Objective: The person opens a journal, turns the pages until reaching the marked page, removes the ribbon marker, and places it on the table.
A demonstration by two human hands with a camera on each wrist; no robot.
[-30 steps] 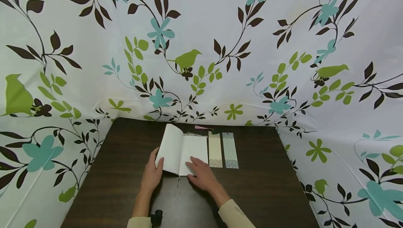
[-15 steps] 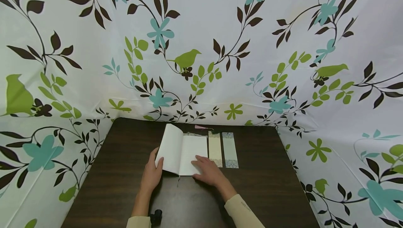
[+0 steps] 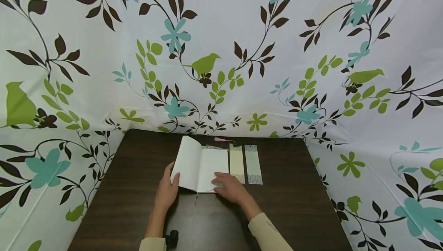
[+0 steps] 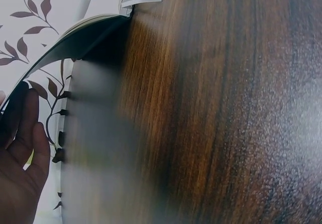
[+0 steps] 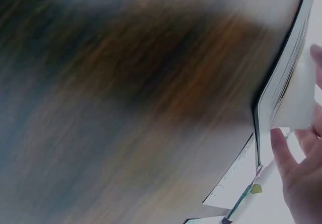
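Observation:
An open notebook with white pages lies on the dark wooden table, its left side raised at a tilt. My left hand holds that raised side, thumb over the page and fingers behind the dark cover. At the lower right corner of the right page is my right hand. In the right wrist view its thumb is at the page edge, and a page lifts between thumb and fingers. A thin ribbon sticks out from the spine.
Right of the notebook lie a cream bookmark and a pale green bookmark, both with patterned ends. A pink tassel lies behind them. Leaf-patterned cloth hangs around the table.
My right hand has slid rightward across the right page to its outer lower corner, where a page now lifts slightly. The left hand has stayed in place.

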